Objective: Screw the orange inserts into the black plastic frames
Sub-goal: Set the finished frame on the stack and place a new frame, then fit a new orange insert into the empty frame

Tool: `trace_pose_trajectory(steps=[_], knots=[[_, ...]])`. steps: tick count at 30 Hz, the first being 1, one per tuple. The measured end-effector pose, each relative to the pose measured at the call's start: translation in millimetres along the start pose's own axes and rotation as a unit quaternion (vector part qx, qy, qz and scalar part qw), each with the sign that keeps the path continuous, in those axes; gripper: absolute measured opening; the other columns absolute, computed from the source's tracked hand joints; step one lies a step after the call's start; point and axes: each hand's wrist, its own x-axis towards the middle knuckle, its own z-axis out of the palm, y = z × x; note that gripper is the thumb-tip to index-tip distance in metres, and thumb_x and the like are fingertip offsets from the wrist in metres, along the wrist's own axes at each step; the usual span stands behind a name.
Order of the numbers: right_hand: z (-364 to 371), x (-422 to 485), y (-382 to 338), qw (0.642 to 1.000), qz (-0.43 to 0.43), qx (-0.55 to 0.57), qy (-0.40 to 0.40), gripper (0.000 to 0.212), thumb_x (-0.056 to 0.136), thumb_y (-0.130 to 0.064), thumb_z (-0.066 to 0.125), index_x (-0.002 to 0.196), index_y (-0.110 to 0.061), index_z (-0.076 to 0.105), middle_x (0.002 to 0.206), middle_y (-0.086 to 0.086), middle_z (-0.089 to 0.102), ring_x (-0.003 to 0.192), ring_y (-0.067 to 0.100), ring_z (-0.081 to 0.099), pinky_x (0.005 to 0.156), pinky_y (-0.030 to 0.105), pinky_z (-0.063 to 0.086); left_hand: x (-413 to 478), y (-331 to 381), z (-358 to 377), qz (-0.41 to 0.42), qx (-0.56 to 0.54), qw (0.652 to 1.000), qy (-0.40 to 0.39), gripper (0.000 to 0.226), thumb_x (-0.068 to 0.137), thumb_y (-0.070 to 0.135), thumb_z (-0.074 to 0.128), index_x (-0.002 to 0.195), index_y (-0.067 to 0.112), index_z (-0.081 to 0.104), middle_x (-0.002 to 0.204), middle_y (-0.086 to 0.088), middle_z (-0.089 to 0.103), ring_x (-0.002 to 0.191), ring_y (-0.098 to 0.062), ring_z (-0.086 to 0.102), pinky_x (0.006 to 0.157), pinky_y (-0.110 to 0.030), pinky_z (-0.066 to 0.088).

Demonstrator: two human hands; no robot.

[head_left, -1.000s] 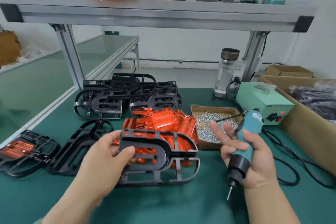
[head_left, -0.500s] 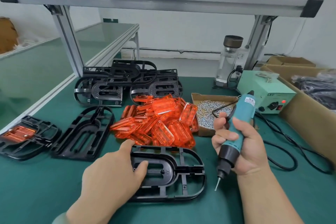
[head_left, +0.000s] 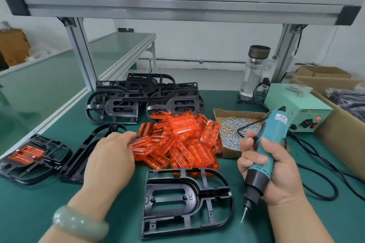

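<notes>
Touching the left fringe of the orange inserts heaped mid-worktop, the left hand has fingers on one piece, though I can't tell if it's pinched. Meanwhile the right hand is wrapped round the electric screwdriver, bit down. An empty black frame lies flat by the near edge: best to take a single insert and seat it square before driving

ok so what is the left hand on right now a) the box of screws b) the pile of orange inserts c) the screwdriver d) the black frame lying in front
B: the left hand has its fingertips on the left edge of the pile of orange inserts, while the black frame lies untouched in front and the right hand grips the screwdriver.
</notes>
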Motion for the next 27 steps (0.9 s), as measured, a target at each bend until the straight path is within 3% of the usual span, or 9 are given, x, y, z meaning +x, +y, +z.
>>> trace_pose_trajectory(steps=[2, 6, 9, 13, 17, 19, 22, 24, 27], knots=[[1, 0, 1, 1.0, 0.001, 0.0, -0.001, 0.064, 0.032, -0.008, 0.096, 0.087, -0.01, 0.064, 0.074, 0.004, 0.06, 0.037, 0.004, 0.047, 0.045, 0.021, 0.049, 16, -9, 8, -0.01, 0.055, 0.998, -0.041, 0.05, 0.085, 0.003, 0.047, 0.127, 0.029, 0.057, 0.115, -0.005, 0.062, 0.104, -0.03, 0.049, 0.087, -0.039, 0.043], [2, 0, 2, 1.0, 0.008, 0.001, -0.007, 0.062, 0.033, -0.007, 0.096, 0.086, -0.01, 0.065, 0.074, 0.004, 0.059, 0.037, 0.003, 0.047, 0.044, 0.022, 0.049, 36, -11, 17, -0.014, 0.072, 0.982, -0.172, 0.055, 0.087, 0.016, 0.047, 0.131, 0.049, 0.046, 0.121, -0.006, 0.052, 0.113, -0.03, 0.046, 0.095, -0.037, 0.035], [2, 0, 3, 1.0, 0.007, -0.001, -0.004, 0.062, 0.032, -0.007, 0.097, 0.086, -0.009, 0.066, 0.074, 0.005, 0.059, 0.036, 0.004, 0.046, 0.044, 0.022, 0.049, 44, -16, 18, 0.046, 0.082, 0.988, -0.124, 0.03, 0.086, 0.024, 0.054, 0.11, 0.041, 0.062, 0.103, 0.005, 0.068, 0.112, -0.024, 0.049, 0.085, -0.036, 0.037], [3, 1, 4, 1.0, 0.011, -0.002, -0.001, 0.066, 0.031, -0.007, 0.097, 0.088, -0.01, 0.064, 0.073, 0.005, 0.06, 0.036, 0.004, 0.046, 0.044, 0.022, 0.049, 46, -18, 16, 0.035, 0.076, 0.974, -0.211, 0.041, 0.088, 0.026, 0.053, 0.121, 0.05, 0.05, 0.096, 0.012, 0.054, 0.119, -0.019, 0.037, 0.093, -0.036, 0.032], [4, 1, 5, 1.0, 0.013, -0.005, 0.002, 0.069, 0.03, -0.008, 0.097, 0.09, -0.011, 0.063, 0.074, 0.005, 0.06, 0.036, 0.005, 0.046, 0.044, 0.022, 0.049, 47, -18, 13, 0.064, 0.085, 0.98, -0.169, 0.032, 0.087, 0.024, 0.051, 0.111, 0.044, 0.061, 0.089, 0.011, 0.063, 0.104, -0.019, 0.051, 0.086, -0.032, 0.04], [4, 1, 5, 1.0, 0.012, -0.006, 0.0, 0.068, 0.03, -0.008, 0.097, 0.089, -0.011, 0.063, 0.074, 0.005, 0.06, 0.036, 0.005, 0.046, 0.043, 0.023, 0.049, 45, -16, 9, 0.035, 0.048, 0.993, -0.102, 0.03, 0.087, 0.02, 0.051, 0.104, 0.039, 0.067, 0.087, 0.004, 0.07, 0.089, -0.023, 0.061, 0.077, -0.032, 0.048], [3, 1, 5, 1.0, 0.012, -0.007, -0.002, 0.069, 0.031, -0.008, 0.097, 0.091, -0.011, 0.063, 0.074, 0.005, 0.06, 0.037, 0.004, 0.046, 0.044, 0.023, 0.049, 43, -9, 1, -0.063, -0.059, 0.996, 0.005, 0.02, 0.087, 0.02, 0.058, 0.096, 0.028, 0.073, 0.08, 0.003, 0.07, 0.077, -0.023, 0.062, 0.065, -0.026, 0.042], [3, 1, 4, 1.0, 0.011, -0.01, 0.0, 0.07, 0.03, -0.009, 0.097, 0.091, -0.011, 0.062, 0.074, 0.006, 0.059, 0.037, 0.004, 0.046, 0.044, 0.023, 0.05, 41, -2, -4, -0.125, -0.175, 0.976, 0.015, 0.016, 0.085, 0.018, 0.061, 0.088, 0.027, 0.074, 0.067, 0.012, 0.066, 0.062, -0.012, 0.059, 0.057, -0.023, 0.039], [2, 1, 5, 1.0, 0.008, -0.012, 0.002, 0.069, 0.03, -0.008, 0.097, 0.09, -0.01, 0.063, 0.074, 0.006, 0.059, 0.037, 0.005, 0.045, 0.043, 0.023, 0.049, 30, 15, -11, -0.16, -0.336, 0.928, -0.01, 0.018, 0.083, 0.011, 0.064, 0.077, 0.026, 0.073, 0.055, 0.008, 0.067, 0.046, -0.003, 0.058, 0.049, -0.019, 0.044]])
